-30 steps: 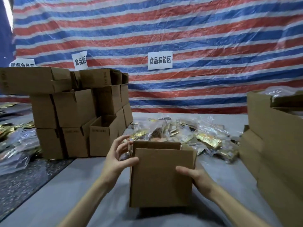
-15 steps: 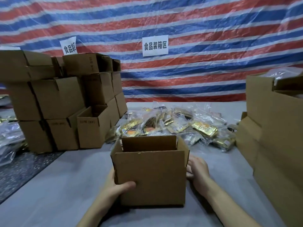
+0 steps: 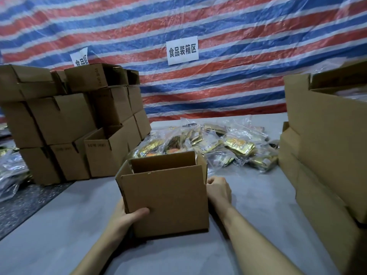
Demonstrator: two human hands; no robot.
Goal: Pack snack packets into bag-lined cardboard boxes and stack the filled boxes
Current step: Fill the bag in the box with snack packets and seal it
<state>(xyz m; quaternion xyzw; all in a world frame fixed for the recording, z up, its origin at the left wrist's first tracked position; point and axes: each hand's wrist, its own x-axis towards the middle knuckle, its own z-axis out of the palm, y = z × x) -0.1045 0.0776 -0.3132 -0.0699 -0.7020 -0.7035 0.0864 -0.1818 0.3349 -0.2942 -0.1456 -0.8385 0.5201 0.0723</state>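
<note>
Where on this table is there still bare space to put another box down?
Bare grey table lies left of the open box, up to the stacked boxes, and right of it, between the right hand and the tall cartons. Behind the box it is crowded with snack packets.

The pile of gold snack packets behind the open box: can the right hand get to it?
Probably yes: the right hand sits beside the brown cardboard box; only bare grey tabletop separates it from the gold snack packets.
</note>
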